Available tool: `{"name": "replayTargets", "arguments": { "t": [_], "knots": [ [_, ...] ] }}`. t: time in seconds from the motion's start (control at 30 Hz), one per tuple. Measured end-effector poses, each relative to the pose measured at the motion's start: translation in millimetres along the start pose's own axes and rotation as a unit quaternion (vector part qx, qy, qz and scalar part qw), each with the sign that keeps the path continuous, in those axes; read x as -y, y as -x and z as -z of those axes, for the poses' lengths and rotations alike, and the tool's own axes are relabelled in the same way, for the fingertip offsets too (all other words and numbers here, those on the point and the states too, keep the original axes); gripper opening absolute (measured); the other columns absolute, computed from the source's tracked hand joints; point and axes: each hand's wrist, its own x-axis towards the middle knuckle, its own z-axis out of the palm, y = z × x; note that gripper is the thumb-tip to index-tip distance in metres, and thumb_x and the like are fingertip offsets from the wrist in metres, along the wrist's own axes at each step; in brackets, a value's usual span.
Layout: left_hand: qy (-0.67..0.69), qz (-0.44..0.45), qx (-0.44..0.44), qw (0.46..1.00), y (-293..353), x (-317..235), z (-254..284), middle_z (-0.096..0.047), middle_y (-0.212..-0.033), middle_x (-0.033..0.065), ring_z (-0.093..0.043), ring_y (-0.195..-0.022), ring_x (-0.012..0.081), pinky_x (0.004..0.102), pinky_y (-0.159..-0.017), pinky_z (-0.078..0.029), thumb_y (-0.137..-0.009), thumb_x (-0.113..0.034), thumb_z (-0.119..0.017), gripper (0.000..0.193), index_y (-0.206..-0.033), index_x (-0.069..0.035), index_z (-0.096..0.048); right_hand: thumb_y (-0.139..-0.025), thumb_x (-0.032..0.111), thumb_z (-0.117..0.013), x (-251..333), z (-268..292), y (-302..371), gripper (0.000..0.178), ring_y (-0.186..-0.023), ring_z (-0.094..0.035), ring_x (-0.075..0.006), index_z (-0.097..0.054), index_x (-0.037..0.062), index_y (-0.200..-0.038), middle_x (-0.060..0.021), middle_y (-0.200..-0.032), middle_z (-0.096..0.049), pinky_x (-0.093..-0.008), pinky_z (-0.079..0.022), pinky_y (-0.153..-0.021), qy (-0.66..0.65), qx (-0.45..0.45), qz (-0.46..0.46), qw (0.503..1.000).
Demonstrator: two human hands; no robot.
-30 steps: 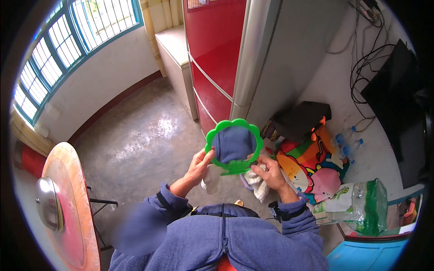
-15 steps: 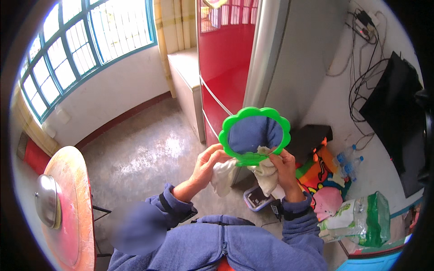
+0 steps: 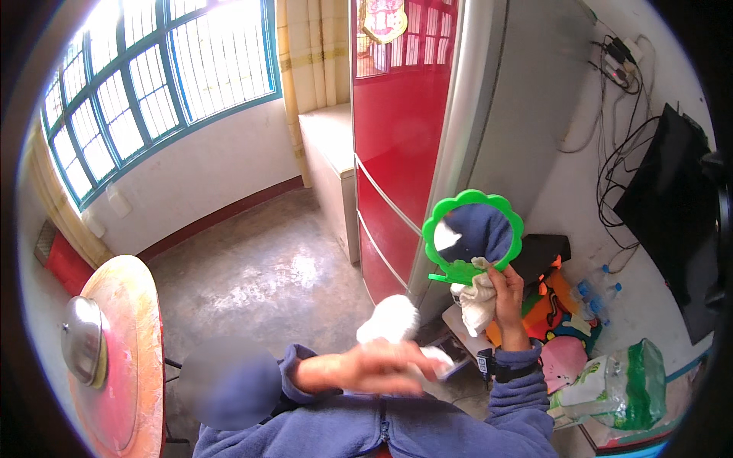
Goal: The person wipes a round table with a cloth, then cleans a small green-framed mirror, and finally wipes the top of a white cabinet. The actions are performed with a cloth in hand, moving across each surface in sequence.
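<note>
My right hand [image 3: 508, 298] holds up a small round mirror [image 3: 473, 235] with a green scalloped frame, gripping its base together with a crumpled white cloth [image 3: 477, 301]. My left hand [image 3: 374, 366] is lower and blurred with motion, lying across my chest. A white wad, cloth or tissue [image 3: 389, 320], shows at its fingers; whether it is gripped I cannot tell. Both arms wear blue-purple sleeves, and a dark watch sits on the right wrist.
A red and silver fridge [image 3: 412, 153] stands straight ahead. A round table [image 3: 114, 359] with a metal lid is at lower left. Colourful bags and toys [image 3: 565, 336], bottles and a green-white sack [image 3: 618, 385] lie on the floor at right. A dark screen [image 3: 672, 214] hangs on the wall.
My left hand has let go of the mirror and dropped toward my chest. The mirror has moved right, held by the right hand alone. My view has tilted up.
</note>
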Motion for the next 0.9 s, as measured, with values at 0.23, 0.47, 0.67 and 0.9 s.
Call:
{"name": "replayTargets", "arguments": {
  "t": [0.23, 0.47, 0.67, 0.9],
  "knots": [
    [-0.210, -0.388, 0.146, 0.885, -43.3, -41.0, -22.2, -0.064, -0.111, 0.0100, -0.054, -0.061, 0.0096, 0.0226, -0.050, -0.048, -0.091, -0.008, -0.056, 0.057, -0.141, -0.032, -0.046, -0.094, 0.011, -0.057, -20.8, 19.0, 9.7, 0.017, -0.084, -0.060, -0.0067, -0.068, 0.0008, -0.103, -0.0016, -0.095, -0.068, -0.0232, -0.048, -0.076, 0.040, -0.033, -0.006, 0.999],
    [-0.107, -0.384, 0.123, 0.909, -79.8, -25.0, -48.0, -0.060, -0.108, 0.0092, -0.052, -0.061, 0.0112, 0.0242, -0.056, -0.049, -0.096, -0.018, -0.046, 0.041, -0.135, -0.028, -0.054, -0.093, 0.011, -0.059, -30.4, 59.7, 33.2, 0.018, -0.083, -0.059, -0.0063, -0.067, 0.0022, -0.106, 0.0007, -0.095, -0.067, -0.0250, -0.048, -0.077, 0.055, -0.094, -0.020, 0.994],
    [0.222, -0.237, 0.194, 0.925, -110.9, 20.6, -79.2, -0.059, -0.109, 0.0128, -0.062, -0.076, 0.0250, 0.0326, -0.064, -0.053, -0.096, -0.016, -0.047, 0.028, -0.119, -0.011, -0.063, -0.093, 0.013, -0.061, -66.8, 126.8, 88.5, 0.014, -0.076, -0.058, -0.0037, -0.068, 0.0019, -0.097, 0.0021, -0.087, -0.067, -0.0212, -0.047, -0.070, 0.047, -0.192, -0.105, 0.975],
    [0.469, -0.055, 0.344, 0.812, -154.0, 80.7, -131.7, -0.056, -0.120, 0.0171, -0.059, -0.107, 0.0353, 0.0385, -0.088, -0.048, -0.095, -0.012, -0.049, 0.030, -0.121, -0.004, -0.062, -0.092, 0.016, -0.064, -106.1, 239.5, 133.9, 0.017, -0.075, -0.053, -0.0048, -0.067, -0.0002, -0.096, 0.0034, -0.083, -0.063, -0.0224, -0.042, -0.068, 0.149, -0.354, -0.119, 0.915]
  ]
}}
